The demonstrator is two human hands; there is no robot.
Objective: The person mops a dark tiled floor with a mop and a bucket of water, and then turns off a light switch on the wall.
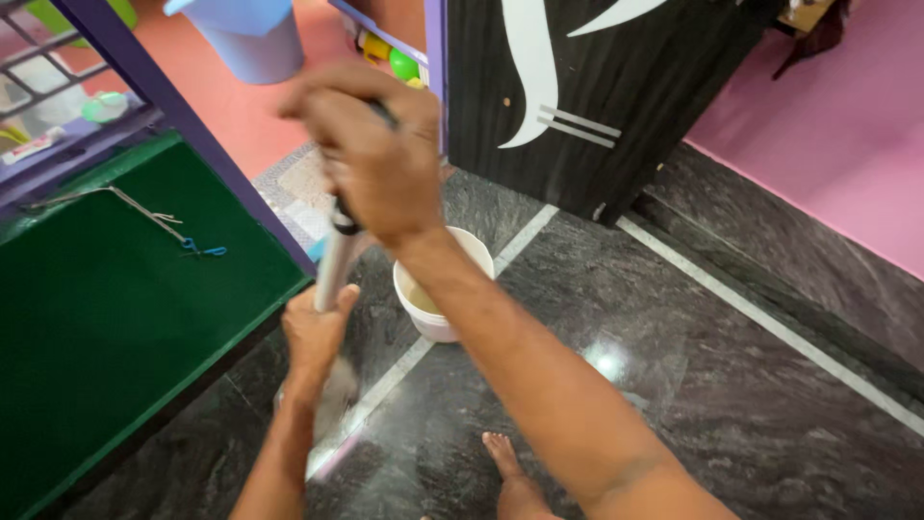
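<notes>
Single head view, looking steeply down, close above dark stone floor (674,385)

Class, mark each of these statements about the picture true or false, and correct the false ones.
1. Both hands grip the mop handle. True.
2. The right hand holds the handle below the left hand. False: the right hand is higher up.
3. The white bucket stands on a green mat. False: it stands on the dark stone floor.
4. A bare foot shows near the lower edge. True.
5. The bucket lies tipped over. False: it stands upright.
</notes>
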